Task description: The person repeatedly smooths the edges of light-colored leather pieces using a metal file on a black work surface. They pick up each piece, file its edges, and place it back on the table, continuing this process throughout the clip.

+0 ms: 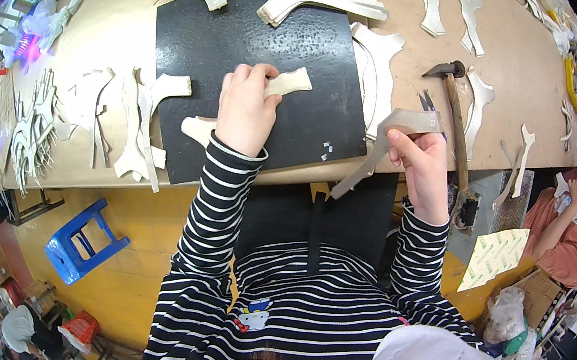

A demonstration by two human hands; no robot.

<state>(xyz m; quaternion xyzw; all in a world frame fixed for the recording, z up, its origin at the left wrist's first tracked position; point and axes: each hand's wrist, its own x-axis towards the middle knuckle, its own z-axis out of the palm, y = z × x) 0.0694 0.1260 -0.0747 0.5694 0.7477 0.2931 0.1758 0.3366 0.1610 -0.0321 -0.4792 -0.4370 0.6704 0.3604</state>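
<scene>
My left hand (246,111) is closed over a cream cut piece (291,82) lying on the black mat (243,43). One end of that piece shows right of my fingers; a pale end (198,129) also shows by my wrist, and the middle is covered. Off the mat's lower right corner, my right hand (422,165) pinches a curved grey-beige cut piece (375,150) between thumb and fingers. It hangs over the table's near edge. Beside it lie a wooden-handled hammer (455,118) and a small dark-tipped tool (427,100).
Stacks of white cut pieces (320,1) lie on the mat's far side, and more (382,65) along its right. Bundles of pieces (141,121) cover the table's left. A blue stool (85,241) stands below left. Another person (573,239) sits at the right.
</scene>
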